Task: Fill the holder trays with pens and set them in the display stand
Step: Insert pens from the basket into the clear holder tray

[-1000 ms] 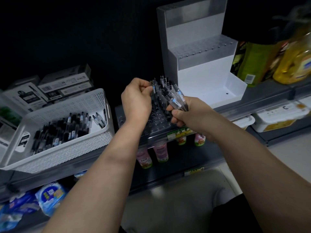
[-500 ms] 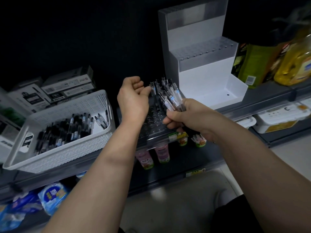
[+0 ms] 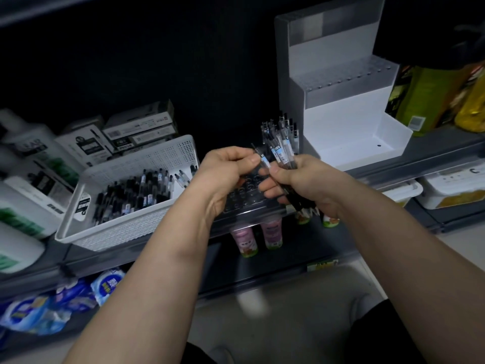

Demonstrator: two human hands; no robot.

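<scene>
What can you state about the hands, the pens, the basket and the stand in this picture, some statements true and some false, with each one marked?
1. The white basket holds many loose pens. True.
2. The left hand lies flat on the basket. False: it pinches a single pen above the holder tray.
3. The right hand grips a bundle of pens. True.
4. The display stand stands to the left of the basket. False: it stands to the right of it, behind the hands.
</scene>
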